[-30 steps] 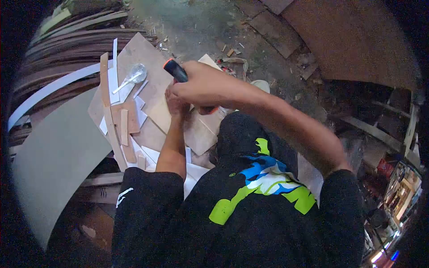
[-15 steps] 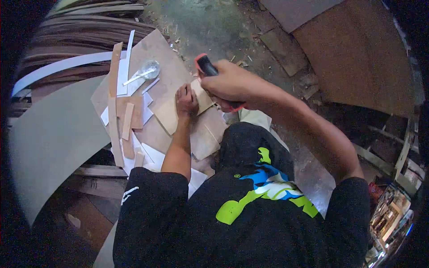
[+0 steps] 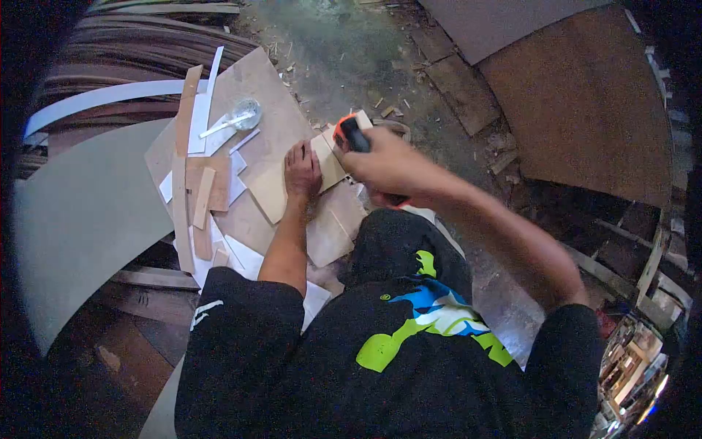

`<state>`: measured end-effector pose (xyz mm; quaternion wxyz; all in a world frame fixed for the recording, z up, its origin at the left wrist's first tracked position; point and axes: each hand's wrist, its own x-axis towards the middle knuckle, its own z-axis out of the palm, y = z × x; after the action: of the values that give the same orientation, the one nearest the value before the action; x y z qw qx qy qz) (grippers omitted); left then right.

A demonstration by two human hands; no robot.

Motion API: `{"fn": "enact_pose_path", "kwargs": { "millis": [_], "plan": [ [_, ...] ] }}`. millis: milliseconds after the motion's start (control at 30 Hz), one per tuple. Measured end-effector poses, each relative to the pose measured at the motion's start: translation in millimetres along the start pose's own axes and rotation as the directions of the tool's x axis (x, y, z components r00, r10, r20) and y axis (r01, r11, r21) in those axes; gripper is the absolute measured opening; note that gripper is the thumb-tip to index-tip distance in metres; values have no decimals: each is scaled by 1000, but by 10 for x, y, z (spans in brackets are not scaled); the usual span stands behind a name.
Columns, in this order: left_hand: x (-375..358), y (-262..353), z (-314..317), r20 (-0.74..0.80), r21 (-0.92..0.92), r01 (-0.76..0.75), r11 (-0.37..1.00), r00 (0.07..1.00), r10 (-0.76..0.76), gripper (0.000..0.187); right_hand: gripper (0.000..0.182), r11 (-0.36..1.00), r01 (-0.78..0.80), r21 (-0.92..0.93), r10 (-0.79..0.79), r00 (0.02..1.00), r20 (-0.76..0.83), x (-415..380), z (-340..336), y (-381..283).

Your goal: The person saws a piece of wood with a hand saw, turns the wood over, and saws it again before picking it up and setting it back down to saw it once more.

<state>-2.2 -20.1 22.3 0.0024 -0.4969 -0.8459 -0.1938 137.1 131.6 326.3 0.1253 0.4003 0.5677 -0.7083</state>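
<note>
My left hand lies flat on a pale wooden board, its fingers stretched out and pressing on the surface. Just right of it, my right hand is wrapped round the black and red handle of a saw, slightly blurred by motion. The saw's blade is hidden below the hand. The pale board rests on a larger plywood sheet, and its far end sticks out beyond the sheet's right edge.
A clear cup with a white stick stands on the plywood sheet. White offcuts and narrow wooden strips lie at its left. Stacked strips fill the upper left. Large brown boards are at the upper right.
My right hand and the saw have shifted a little right and down, and more of the board's far end shows. My left hand remains on the board.
</note>
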Motion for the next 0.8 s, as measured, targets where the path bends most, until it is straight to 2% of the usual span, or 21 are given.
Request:
{"fn": "enact_pose_path", "kwargs": {
  "millis": [67, 167, 200, 300, 400, 500, 533, 633, 667, 767, 800],
  "plan": [
    [0, -11, 11, 34, 20, 1, 1000, 999, -1, 39, 14, 999, 19, -36, -19, 1000, -4, 405, 174, 326],
    [-46, -76, 44, 55, 62, -35, 997, 998, 32, 40, 14, 994, 93, -57, -93, 996, 6, 585, 249, 389],
    [-41, -21, 15, 2, 26, 15, 1000, 1000, -16, 40, 14, 992, 114, -47, -114, 993, 7, 589, 276, 414],
    [-5, 10, -41, 42, 67, -16, 998, 999, 13, 41, 14, 992, 117, 52, -120, 991, 62, 79, 64, 25],
    [36, -30, 23, 1, 32, -8, 999, 1000, 8, 40, 13, 999, 8, -33, -8, 1000, -4, -44, -50, -58],
    [17, -58, 12, 29, 38, -20, 999, 999, 19, 38, 12, 981, 183, -61, -185, 982, -30, 450, 137, 470],
    [26, -38, 10, 47, 38, -19, 999, 999, 17, 38, 12, 987, 156, -44, -157, 987, -23, 510, 172, 429],
    [65, 89, -211, 143, -128, 127, 984, 984, -109, 37, 12, 996, 93, -9, -93, 996, 3, 504, 244, 297],
    [85, 154, -283, 18, -26, 7, 1000, 1000, -6, 38, 12, 996, 84, -17, -84, 996, 5, 319, 177, 208],
    [12, -32, 29, -8, 13, -11, 1000, 1000, 11, 38, 13, 997, 56, -61, -55, 998, 10, -132, -24, -124],
    [15, -32, 21, 28, 30, 11, 999, 1000, -12, 39, 13, 996, 47, -70, -47, 999, 11, -183, -42, -170]
  ]
}}
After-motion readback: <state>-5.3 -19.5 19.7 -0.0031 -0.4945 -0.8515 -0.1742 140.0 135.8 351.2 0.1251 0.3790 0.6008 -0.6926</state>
